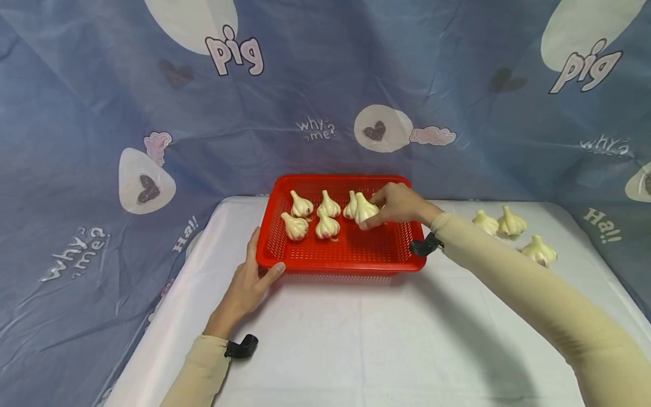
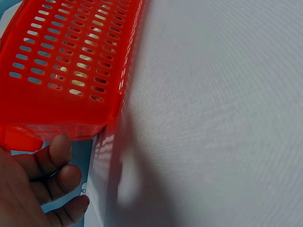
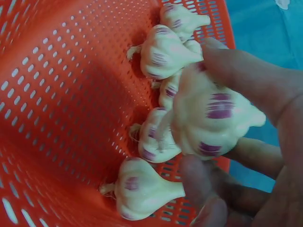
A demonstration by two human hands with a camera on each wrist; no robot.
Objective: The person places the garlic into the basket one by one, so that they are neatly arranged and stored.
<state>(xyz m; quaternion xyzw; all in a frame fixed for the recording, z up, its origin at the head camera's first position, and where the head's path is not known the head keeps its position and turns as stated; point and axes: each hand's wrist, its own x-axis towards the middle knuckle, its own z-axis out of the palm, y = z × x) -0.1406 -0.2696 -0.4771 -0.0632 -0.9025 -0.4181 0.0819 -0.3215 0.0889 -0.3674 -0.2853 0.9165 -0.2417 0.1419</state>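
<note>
My right hand (image 1: 399, 204) pinches a garlic bulb (image 1: 364, 210) between thumb and fingers over the right half of a red plastic basket (image 1: 339, 265). In the right wrist view this garlic bulb (image 3: 213, 111) shows purple streaks, its stem pointing right. Several other garlic bulbs (image 1: 296, 227) lie in the basket's left and middle part; one is partly hidden behind the held bulb. My left hand (image 1: 248, 287) grips the basket's front left corner, thumb at the front rim and fingers along the left side. The left wrist view shows its curled fingers (image 2: 61, 182) beside the perforated wall.
Three more garlic bulbs (image 1: 540, 250) lie on the white tablecloth (image 1: 325, 345) to the right of the basket, beyond my right forearm. A blue printed curtain (image 1: 305, 85) hangs behind the table and along its sides.
</note>
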